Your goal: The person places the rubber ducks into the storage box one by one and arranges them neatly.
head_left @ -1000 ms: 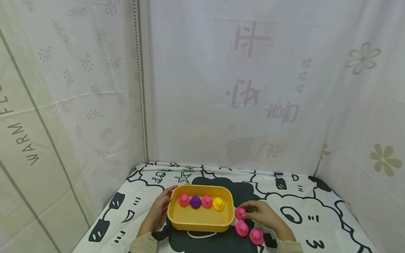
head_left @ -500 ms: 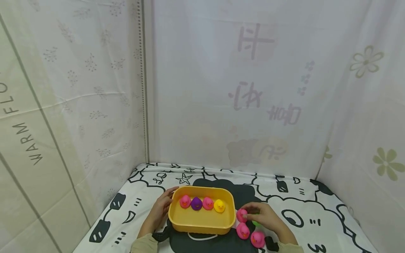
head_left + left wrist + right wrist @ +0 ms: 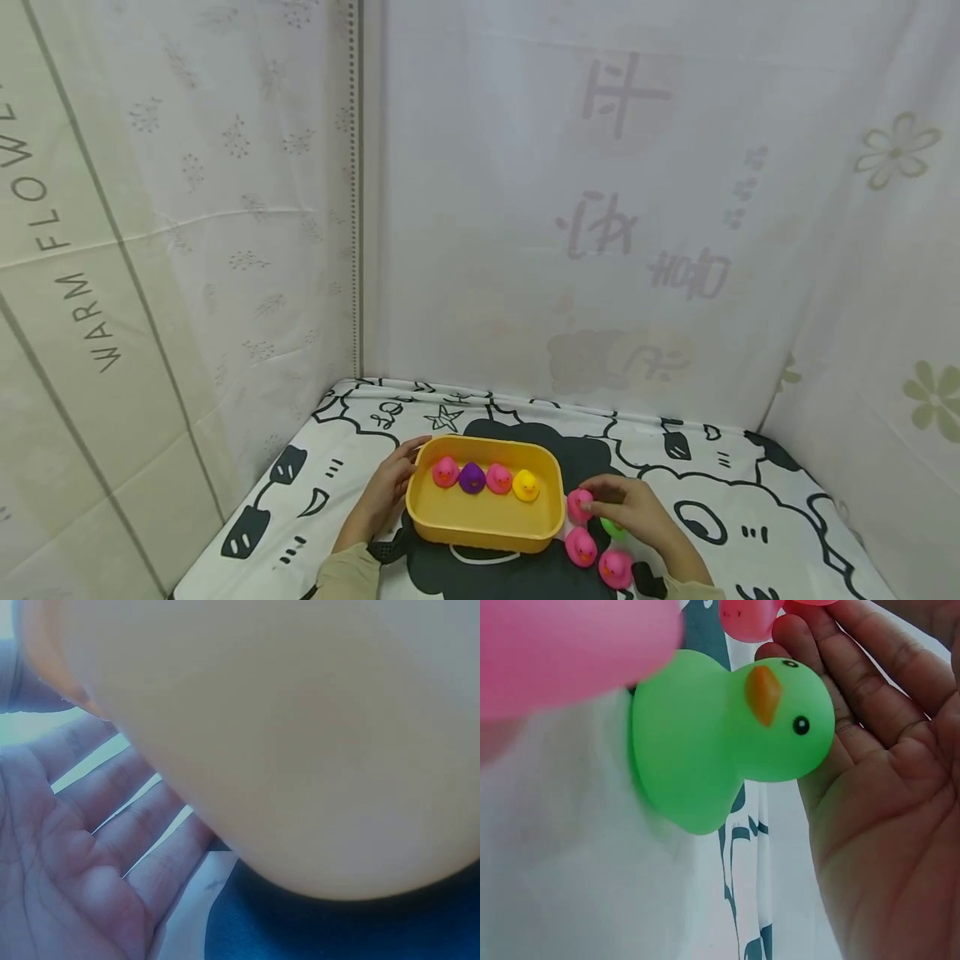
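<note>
My left hand (image 3: pixel 386 492) is at the left end of a yellow plastic tray (image 3: pixel 480 533), its fairly straight fingers (image 3: pixel 142 817) against the outer wall. Inside the tray stands a row of rubber ducks: a pink duck (image 3: pixel 446 472), a purple duck (image 3: pixel 472 478), another pink duck (image 3: pixel 498 478) and a yellow duck (image 3: pixel 526 485). Just right of the tray, my right hand (image 3: pixel 633 510) pinches a pink rubber duck (image 3: pixel 580 506) between thumb and fingers. Under that palm sits a green duck (image 3: pixel 697 742), mostly hidden in the head view.
Two more pink ducks, a nearer-left one (image 3: pixel 581 547) and a nearer-right one (image 3: pixel 616 569), sit on the cloth in front of my right hand. A white cloth (image 3: pixel 285 508) with black cartoon drawings covers the table. Pale printed curtains (image 3: pixel 480 208) enclose the back and sides.
The head view has shifted slightly, moving the whole scene a little to the right. Both hands keep their places at the tray and the pink duck; more of the green duck shows.
</note>
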A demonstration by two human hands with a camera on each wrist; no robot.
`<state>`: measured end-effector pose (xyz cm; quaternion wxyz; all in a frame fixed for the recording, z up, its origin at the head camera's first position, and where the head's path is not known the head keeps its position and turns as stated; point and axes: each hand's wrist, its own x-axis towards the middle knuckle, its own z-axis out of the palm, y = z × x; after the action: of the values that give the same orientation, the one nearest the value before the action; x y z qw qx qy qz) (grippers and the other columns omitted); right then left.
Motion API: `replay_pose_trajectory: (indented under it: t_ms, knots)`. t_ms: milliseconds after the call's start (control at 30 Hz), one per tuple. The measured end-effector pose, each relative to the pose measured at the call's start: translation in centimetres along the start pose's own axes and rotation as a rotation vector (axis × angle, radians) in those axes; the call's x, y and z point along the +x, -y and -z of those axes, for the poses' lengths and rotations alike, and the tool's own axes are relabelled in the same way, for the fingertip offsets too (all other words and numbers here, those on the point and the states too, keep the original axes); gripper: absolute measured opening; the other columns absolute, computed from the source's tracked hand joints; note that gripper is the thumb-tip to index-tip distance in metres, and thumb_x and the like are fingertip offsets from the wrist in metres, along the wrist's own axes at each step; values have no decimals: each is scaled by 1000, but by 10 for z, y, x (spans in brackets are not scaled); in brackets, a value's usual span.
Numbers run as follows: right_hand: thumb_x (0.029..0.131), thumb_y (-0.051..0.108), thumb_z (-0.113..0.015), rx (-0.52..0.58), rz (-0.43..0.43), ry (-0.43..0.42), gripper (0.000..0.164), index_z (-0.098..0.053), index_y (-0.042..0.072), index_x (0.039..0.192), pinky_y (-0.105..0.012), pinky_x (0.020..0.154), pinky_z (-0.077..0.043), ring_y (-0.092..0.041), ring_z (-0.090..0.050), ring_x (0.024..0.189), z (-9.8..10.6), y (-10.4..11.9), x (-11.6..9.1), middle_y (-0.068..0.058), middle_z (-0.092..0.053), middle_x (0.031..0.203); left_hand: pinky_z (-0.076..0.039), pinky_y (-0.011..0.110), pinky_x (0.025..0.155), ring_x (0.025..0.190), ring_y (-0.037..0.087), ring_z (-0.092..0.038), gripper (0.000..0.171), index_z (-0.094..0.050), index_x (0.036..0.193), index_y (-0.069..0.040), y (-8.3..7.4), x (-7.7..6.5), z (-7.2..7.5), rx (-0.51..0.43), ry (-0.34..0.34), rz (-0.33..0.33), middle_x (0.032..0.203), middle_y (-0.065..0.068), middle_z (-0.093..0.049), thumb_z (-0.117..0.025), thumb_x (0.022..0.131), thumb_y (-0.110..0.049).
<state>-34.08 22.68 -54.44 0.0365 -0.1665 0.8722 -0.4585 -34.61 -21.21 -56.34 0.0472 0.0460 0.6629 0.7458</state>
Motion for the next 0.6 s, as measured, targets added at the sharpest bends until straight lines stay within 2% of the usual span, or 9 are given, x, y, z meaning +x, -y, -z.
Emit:
replay_pose_trajectory:
  t_ms: [233, 400, 600]
  knots:
    - [84, 35, -80, 15, -5, -38, 35, -74, 15, 112, -31, 84, -59, -17, -70, 97, 1, 2, -1, 0, -74, 106, -47, 42, 105, 128, 32, -54, 57, -47, 148, -13, 0, 1, -2, -2, -5, 11, 150, 17, -47, -45, 92, -11]
    - [84, 39, -79, -29, 6, -78, 32, -74, 21, 110, -27, 81, -58, -16, -69, 95, 12, 11, 1, 4, -73, 105, -48, 40, 104, 128, 32, -54, 56, -47, 149, -13, 0, 3, -2, 4, 1, 5, 150, 17, -47, -45, 92, -12]
    - [86, 34, -78, -43, 107, -98, 31, -73, 19, 113, -28, 80, -58, -22, -69, 100, 28, 30, 12, 0, -72, 108, -50, 37, 101, 127, 32, -55, 56, -46, 149, -13, 1, 1, -1, -12, 16, -7, 149, 17, -47, -42, 93, -10]
